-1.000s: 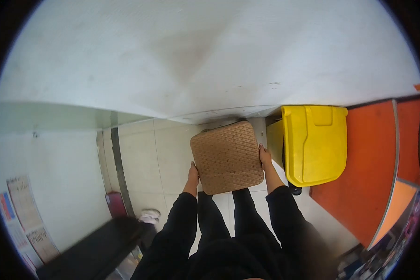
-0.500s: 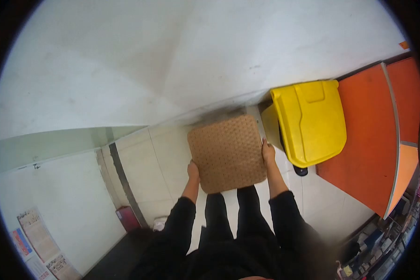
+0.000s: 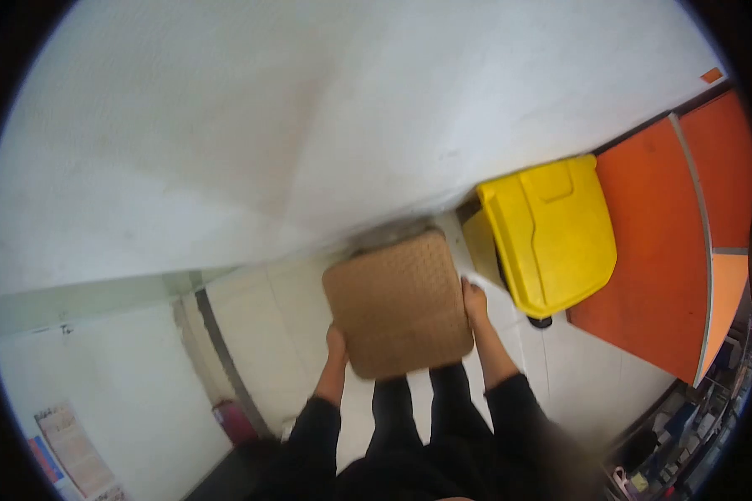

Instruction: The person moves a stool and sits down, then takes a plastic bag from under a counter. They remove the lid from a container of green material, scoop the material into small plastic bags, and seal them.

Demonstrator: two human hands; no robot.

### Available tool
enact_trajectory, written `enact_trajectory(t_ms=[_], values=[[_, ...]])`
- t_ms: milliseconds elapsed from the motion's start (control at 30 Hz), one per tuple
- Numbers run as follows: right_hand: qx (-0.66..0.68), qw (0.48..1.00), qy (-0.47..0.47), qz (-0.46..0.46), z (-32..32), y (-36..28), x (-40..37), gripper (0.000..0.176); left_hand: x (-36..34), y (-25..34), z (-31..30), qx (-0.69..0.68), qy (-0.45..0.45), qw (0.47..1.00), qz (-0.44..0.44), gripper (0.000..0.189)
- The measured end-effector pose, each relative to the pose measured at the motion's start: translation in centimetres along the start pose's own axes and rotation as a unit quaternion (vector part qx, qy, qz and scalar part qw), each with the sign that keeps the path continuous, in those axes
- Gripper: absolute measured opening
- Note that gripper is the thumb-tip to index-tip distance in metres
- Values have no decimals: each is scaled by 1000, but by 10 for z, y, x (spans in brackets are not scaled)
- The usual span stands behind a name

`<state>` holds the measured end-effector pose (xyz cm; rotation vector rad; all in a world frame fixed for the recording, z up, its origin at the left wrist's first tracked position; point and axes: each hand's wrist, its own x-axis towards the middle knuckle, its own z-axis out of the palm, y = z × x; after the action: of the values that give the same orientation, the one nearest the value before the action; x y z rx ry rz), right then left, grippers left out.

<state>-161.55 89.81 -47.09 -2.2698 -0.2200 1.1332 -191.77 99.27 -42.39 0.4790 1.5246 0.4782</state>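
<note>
A brown woven-textured square with rounded corners is held up in front of my legs, above the tiled floor. My left hand grips its left edge near the lower corner. At the right edge, my right hand holds it, with the thumb along the side. Most of the fingers of both hands are hidden behind it.
A yellow lidded bin stands right of my right hand, against the white wall. Orange panels are beyond it. Cluttered shelves fill the lower right. A dark red object is at lower left.
The brown square and both hands sit slightly lower and farther left in view. The bin and wall have shifted a little too, as the camera view moved. Both hands keep their hold.
</note>
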Motion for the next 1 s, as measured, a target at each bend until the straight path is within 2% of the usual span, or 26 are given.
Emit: enact_trajectory(t_ms=[33, 67, 100, 133, 167, 200, 233, 300, 367, 467, 500, 567, 667, 767, 833, 933, 1000], values=[[-1, 1000, -13, 14, 2, 0, -7, 63, 25, -38, -26, 21, 21, 1000, 9, 52], [7, 1000, -12, 5, 0, -15, 8, 64, 53, -46, -26, 33, 26, 998, 41, 51], [-27, 1000, 11, -8, 6, 2, 19, 64, 56, -19, -6, 20, 3, 998, 54, 51], [-22, 998, 33, -50, 5, -10, 43, 64, 34, 9, 13, 11, -19, 998, 61, 50], [-25, 997, 40, -68, 9, -1, 40, 63, 4, 16, 9, 12, -25, 999, 45, 50], [-36, 996, 36, -77, 13, 16, 20, 63, 7, -4, -9, 34, 17, 999, 20, 48], [23, 1000, -3, 1, 16, 10, 20, 62, 30, -30, -30, 53, 61, 997, -1, 47], [31, 999, 23, 3, 20, 3, 25, 60, 80, -25, -21, 75, 88, 993, 12, 46], [-13, 1000, 11, 2, 23, 19, 24, 60, 78, -47, -31, 103, 104, 989, 6, 46], [-31, 998, 54, 15, 27, 18, 37, 62, 76, -45, -13, -11, 21, 998, -61, 50], [33, 999, 20, 35, 29, 36, 56, 64, 73, -40, -10, 24, -2, 998, -56, 51], [54, 999, -3, 2, 24, 52, 87, 65, 64, -34, 5, 92, -53, 993, -57, 55], [105, 993, -42, 20, 10, 64, 91, 64, 65, -29, 18, 82, -59, 990, -96, 59], [74, 996, -32, 23, -3, 36, 60, 63, 74, -35, 16, 63, -56, 988, -129, 63], [61, 998, -21, 28, -7, 23, 45, 63, 80, -42, 17, 8, -110, 986, -123, 67], [105, 989, -90, 41, -12, 32, 38, 69, 87, -58, 11, -58, -161, 976, -137, 71], [101, 994, -46, -14, -8, 45, 32, 68, 87, -70, 10, -54, -161, 977, -131, 72]])
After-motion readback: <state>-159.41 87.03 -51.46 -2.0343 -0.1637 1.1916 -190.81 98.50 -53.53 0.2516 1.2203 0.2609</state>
